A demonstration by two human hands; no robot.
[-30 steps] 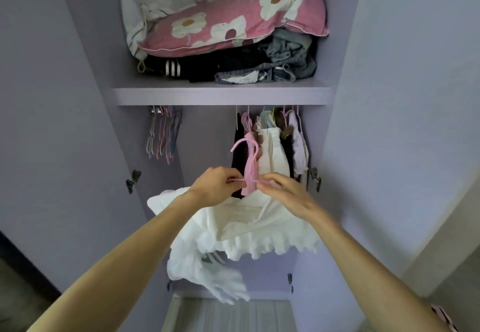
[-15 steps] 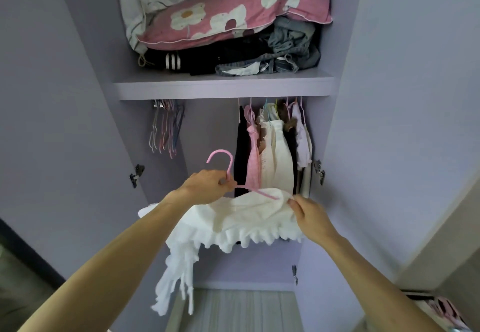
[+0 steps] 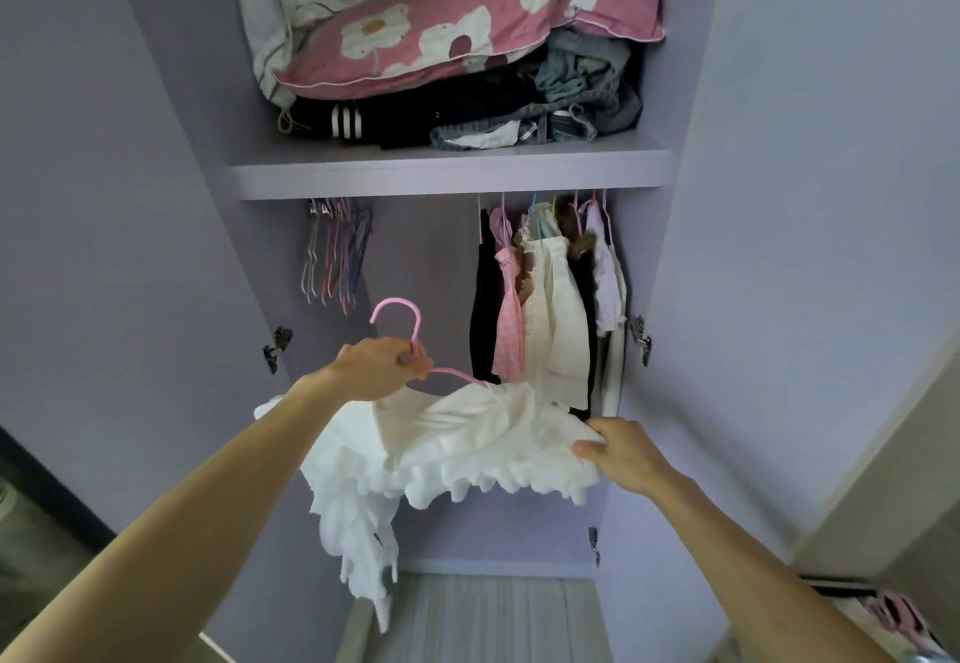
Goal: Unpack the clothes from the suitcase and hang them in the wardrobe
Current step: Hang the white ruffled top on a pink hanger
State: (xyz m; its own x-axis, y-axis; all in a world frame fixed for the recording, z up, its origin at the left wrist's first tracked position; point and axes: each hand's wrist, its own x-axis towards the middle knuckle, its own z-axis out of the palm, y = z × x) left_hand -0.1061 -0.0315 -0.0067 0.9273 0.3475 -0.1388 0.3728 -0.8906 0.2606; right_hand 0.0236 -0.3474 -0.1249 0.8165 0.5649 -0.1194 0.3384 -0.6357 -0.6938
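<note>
Dress point(image 3: 467, 434), white and ruffled, sits on a pink hanger point(image 3: 417, 330), held in the air before the open wardrobe point(image 3: 218, 91), below its shelf point(image 3: 452, 176) and not yet hung. The left hand point(image 3: 382, 366) grips the hanger's neck just under the hook, fingers curled round it. The right hand point(image 3: 623, 449) pinches the dress's right edge, thumb on top. One ruffled end trails down at the left. Behind, clothes point(image 3: 550, 309) hang in a row at the right and bare hangers point(image 3: 335, 252) at the left. On the shelf, a flowered pillow point(image 3: 467, 23) lies over dark folded garments point(image 3: 415, 117).
</note>
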